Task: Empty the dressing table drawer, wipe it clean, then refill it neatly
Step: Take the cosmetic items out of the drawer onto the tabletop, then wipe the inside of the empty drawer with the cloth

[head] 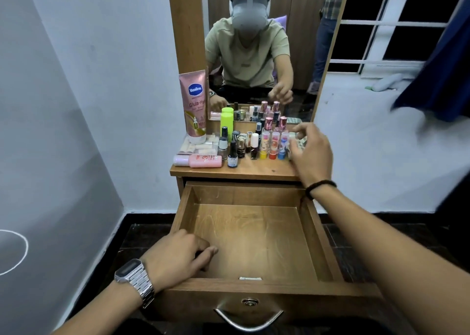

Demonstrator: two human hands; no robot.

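Observation:
The wooden drawer (254,286) is pulled out, and its bare, scratched bottom holds nothing. My left hand (178,256), with a metal watch on the wrist, lies over the drawer's left wall near the front corner, fingers curled down inside it. My right hand (311,154) reaches to the right end of the dressing table top (254,170), and its fingers curl around a small silvery patterned pack (298,142), partly hidden. Just left of that hand stands a row of lipsticks (273,146), with several nail polish bottles (232,154) further left.
A pink Vaseline tube (194,105) stands at the back left by a lime green bottle (227,123). A pink bottle (201,161) lies on its side near the top's front edge. The mirror (254,55) rises behind. A white wall is on the left and a dark floor lies below.

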